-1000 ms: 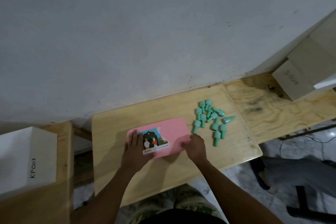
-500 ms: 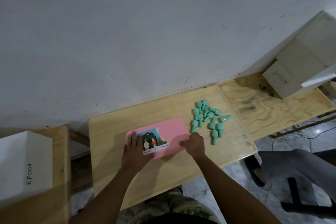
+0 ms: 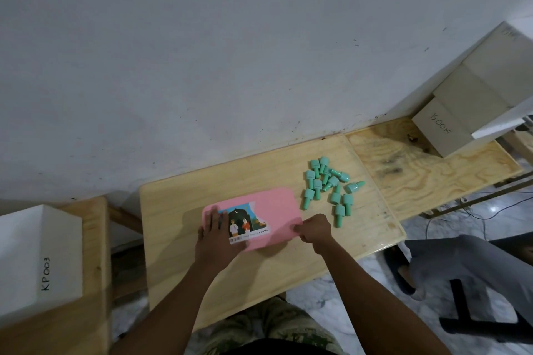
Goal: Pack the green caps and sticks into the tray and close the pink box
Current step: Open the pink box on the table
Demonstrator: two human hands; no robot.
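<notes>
A closed pink box (image 3: 271,210) with a picture label lies flat on the pale wooden table (image 3: 184,202). My left hand (image 3: 217,235) rests palm-down on the box's left end, fingers spread. My right hand (image 3: 314,229) pinches the box's near right corner between thumb and fingers. A loose pile of several green caps with sticks (image 3: 328,187) lies on the table just right of the box, untouched. No tray is in view.
A white box marked KP003 (image 3: 37,259) sits on a lower wooden bench at the left. A grey carton (image 3: 450,124) stands on the plywood surface (image 3: 427,179) at the right. Another person's legs (image 3: 467,265) are at the lower right. The wall runs close behind.
Both hands stay on the pink box, which has barely shifted. The camera view has moved slightly; the green pile is unmoved.
</notes>
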